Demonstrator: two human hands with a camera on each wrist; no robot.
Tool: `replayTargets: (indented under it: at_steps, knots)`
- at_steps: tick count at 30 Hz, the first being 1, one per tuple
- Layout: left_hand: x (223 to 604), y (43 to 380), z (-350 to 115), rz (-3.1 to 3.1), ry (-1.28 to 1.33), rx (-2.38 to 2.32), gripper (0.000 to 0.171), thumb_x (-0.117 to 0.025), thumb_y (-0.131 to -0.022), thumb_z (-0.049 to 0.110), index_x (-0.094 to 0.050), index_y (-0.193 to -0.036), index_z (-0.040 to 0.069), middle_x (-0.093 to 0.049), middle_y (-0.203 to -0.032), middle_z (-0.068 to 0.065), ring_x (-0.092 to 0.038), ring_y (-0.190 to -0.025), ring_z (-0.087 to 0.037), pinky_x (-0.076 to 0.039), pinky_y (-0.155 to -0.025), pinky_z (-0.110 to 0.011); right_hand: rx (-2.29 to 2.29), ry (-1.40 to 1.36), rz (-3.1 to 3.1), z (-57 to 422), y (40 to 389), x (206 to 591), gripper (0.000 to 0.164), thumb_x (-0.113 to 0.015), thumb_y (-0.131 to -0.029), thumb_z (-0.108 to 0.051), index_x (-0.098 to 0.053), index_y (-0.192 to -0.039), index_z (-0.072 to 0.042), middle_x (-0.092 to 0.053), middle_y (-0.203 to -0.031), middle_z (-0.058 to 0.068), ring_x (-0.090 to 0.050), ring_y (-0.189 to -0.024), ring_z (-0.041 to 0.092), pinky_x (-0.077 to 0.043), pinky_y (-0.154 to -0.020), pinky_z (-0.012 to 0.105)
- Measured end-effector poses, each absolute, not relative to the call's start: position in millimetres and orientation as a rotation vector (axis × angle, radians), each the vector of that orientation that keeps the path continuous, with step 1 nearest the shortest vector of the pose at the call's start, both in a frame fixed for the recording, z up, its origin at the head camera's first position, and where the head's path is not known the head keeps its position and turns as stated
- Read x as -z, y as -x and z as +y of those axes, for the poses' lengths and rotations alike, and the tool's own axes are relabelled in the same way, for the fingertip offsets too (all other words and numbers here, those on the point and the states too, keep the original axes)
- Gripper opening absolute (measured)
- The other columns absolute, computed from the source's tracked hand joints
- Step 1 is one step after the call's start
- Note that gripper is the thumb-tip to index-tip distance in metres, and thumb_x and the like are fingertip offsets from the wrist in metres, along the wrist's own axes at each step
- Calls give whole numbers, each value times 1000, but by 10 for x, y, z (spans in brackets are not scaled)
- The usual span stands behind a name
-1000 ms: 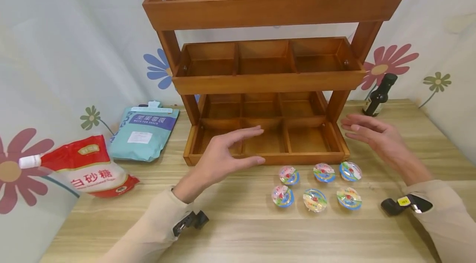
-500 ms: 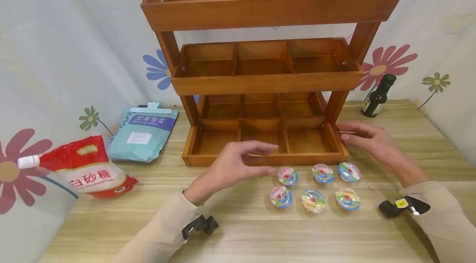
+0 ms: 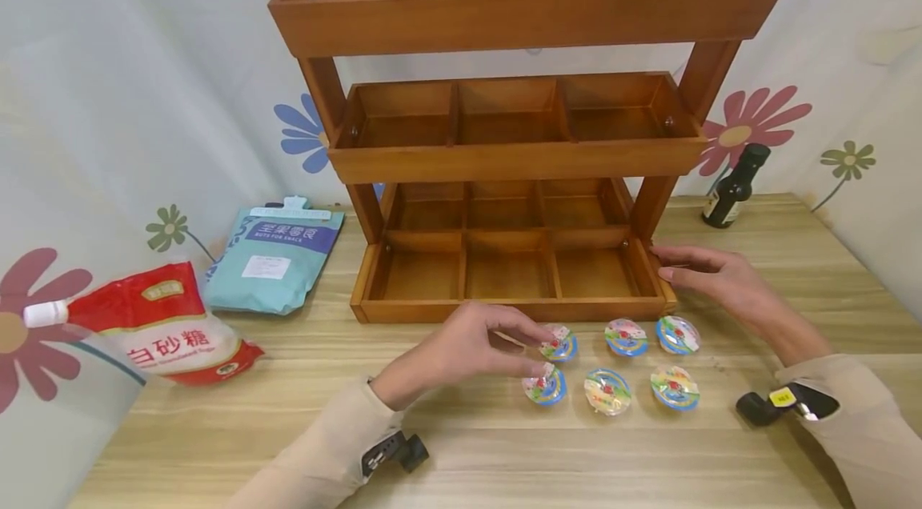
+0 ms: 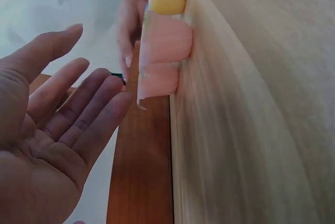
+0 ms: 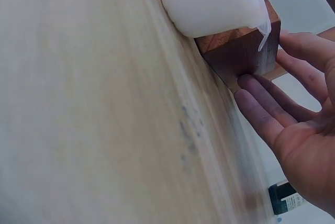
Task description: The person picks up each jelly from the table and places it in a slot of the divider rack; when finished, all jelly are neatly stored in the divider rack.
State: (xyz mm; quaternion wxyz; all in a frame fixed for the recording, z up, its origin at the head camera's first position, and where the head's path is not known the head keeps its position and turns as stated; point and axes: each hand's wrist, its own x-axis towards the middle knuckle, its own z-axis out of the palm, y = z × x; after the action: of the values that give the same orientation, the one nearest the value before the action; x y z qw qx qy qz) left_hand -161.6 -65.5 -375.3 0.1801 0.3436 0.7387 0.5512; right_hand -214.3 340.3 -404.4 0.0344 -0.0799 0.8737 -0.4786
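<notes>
**Close Quarters at the Foot of the Rack**

A three-tier wooden rack (image 3: 519, 162) stands on a pale wood-grain table (image 3: 504, 465), a red-and-white sugar bag (image 3: 173, 329) and a teal snack pouch (image 3: 277, 261) to its left. The right hand (image 3: 727, 277), fingers loosely extended, appears to touch the rack's lower right end; a hard push there could shift the rack toward its neighbours. The left hand (image 3: 468, 349), thumb and fingers spread and gripping nothing, hangs at the two leftmost of six lidded cups, set in two rows just before the rack; whether it touches either cannot be told. A dark bottle (image 3: 731, 193) stands beyond the right hand, likely out of harm's way. The likelier mishap is small: fingers closing on the back-left cup (image 3: 562, 345) could drag the thumb into the front-left cup (image 3: 547, 390), or crease a film lid.
</notes>
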Motion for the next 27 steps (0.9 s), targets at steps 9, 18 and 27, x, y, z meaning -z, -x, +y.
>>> replayTargets:
  at_steps: [9, 18, 27]
  knots:
    - [3800, 1605, -651, 2113, -998, -1479, 27, -89, -87, 5, -81, -113, 0, -78, -115, -9, -73, -108, -29, -61, -92, -41, 1451, 217, 2686, 3400, 2127, 4053, 58, -73, -103, -37, -59, -152, -8, -63, -147, -3, -53, -121, -8, -43, -93, 9]
    - [3848, 1590, -656, 2119, -997, -1419, 27, -87, -87, 0, -81, -113, 1, -76, -112, -5, -73, -103, -17, -61, -90, -37, 1475, 228, 2698, 3407, 2120, 4071, 57, -74, -103, -34, -60, -151, -6, -66, -138, -15, -55, -116, -12, -44, -91, 9]
    - [3894, 1589, -652, 2123, -980, -1371, 33, -91, -84, 5, -80, -115, 3, -72, -109, -1, -72, -98, -9, -61, -88, -30, 1473, 213, 2684, 3418, 2146, 4090, 58, -72, -104, -35, -59, -152, -7, -65, -136, -19, -57, -114, -12, -46, -90, 10]
